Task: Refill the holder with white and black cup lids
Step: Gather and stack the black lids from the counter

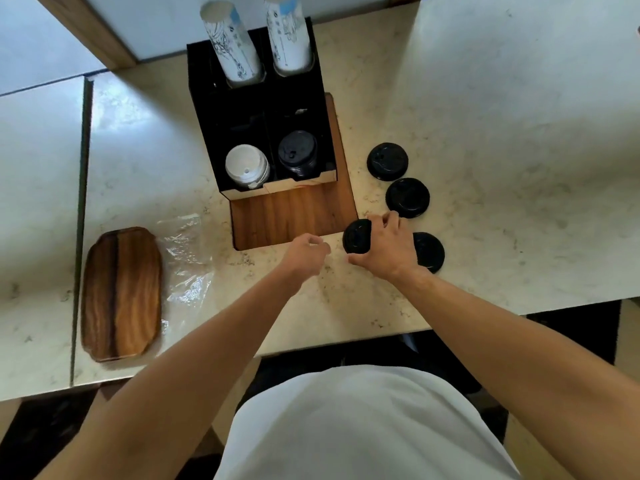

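A black holder (207, 109) stands on a wooden base. Its front left slot holds a stack of white lids (246, 165) and its front right slot a stack of black lids (297, 153). My right hand (388, 247) grips a black lid (356, 236), tilted on edge just right of the base. Three more black lids lie flat on the counter: a far one (387, 161), a middle one (407, 197), and a near one (429, 251) partly hidden by my right hand. My left hand (306, 252) hovers near the base's front edge, fingers loosely curled, holding nothing.
Two tall sleeves of paper cups (230, 43) lean out of the holder's back slots. A wooden tray (121, 292) and a crumpled clear plastic wrapper (187, 258) lie at the left. The wooden base (294, 216) extends in front of the holder. The counter edge runs near my body.
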Available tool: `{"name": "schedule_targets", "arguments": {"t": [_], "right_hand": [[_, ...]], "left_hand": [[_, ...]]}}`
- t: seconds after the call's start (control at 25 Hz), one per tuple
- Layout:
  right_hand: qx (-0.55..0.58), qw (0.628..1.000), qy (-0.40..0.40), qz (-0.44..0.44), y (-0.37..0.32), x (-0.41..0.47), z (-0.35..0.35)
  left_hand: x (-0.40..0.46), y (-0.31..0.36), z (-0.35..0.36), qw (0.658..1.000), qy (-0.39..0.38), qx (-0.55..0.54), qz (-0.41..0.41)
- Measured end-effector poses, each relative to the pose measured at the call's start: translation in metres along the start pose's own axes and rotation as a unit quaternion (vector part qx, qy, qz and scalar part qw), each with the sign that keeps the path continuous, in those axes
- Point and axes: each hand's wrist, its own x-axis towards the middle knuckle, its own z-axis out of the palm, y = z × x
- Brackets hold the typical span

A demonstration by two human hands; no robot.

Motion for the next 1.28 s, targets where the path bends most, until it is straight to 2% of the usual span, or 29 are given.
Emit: {"name": "schedule_targets", "arguments": {"t": [0.12, 0.24, 0.36, 0.48, 0.6, 0.72, 0.8, 0.88, 1.0, 1.16, 1.28], "right_hand": [[0.005, 1.000, -0.002, -0.007, 0.001, 0.005, 0.002], [0.069, 0.997, -0.013, -0.015, 0.001, 0.004, -0.001], [0.164, 0.985, -0.027, -0.042, 0.000, -0.004, -0.005], [0.197, 0.974, -0.068, -0.088, 0.002, -0.012, -0.004], [0.194, 0.968, -0.088, -0.129, 0.008, -0.019, 0.004], [0.212, 0.966, -0.077, -0.125, 0.017, -0.026, 0.008], [0.208, 0.973, -0.033, -0.090, 0.029, -0.031, 0.010], [0.179, 0.982, 0.058, -0.033, 0.046, -0.037, 0.013], [0.163, 0.971, 0.171, 0.047, 0.069, -0.044, 0.013], [0.167, 0.959, 0.222, 0.060, 0.087, -0.048, 0.014], [0.107, 0.951, 0.245, 0.158, 0.100, -0.050, 0.019]], "left_hand": [[0.006, 0.007, 0.005, 1.000, -0.003, -0.018, -0.013], [0.012, 0.014, 0.007, 0.999, -0.027, -0.040, -0.020], [0.015, 0.016, 0.002, 0.988, -0.082, -0.123, -0.052], [0.015, 0.013, -0.003, 0.967, -0.143, -0.198, -0.075], [0.016, 0.009, -0.002, 0.962, -0.175, -0.196, -0.069], [0.014, 0.008, 0.002, 0.954, -0.215, -0.199, -0.064], [0.013, 0.009, 0.007, 0.954, -0.199, -0.209, -0.076], [0.013, 0.009, 0.013, 0.954, -0.173, -0.227, -0.090], [0.011, 0.009, 0.020, 0.944, -0.163, -0.261, -0.117], [0.009, 0.015, 0.028, 0.942, -0.165, -0.267, -0.123], [0.010, 0.021, 0.030, 0.941, -0.167, -0.270, -0.121]]}}
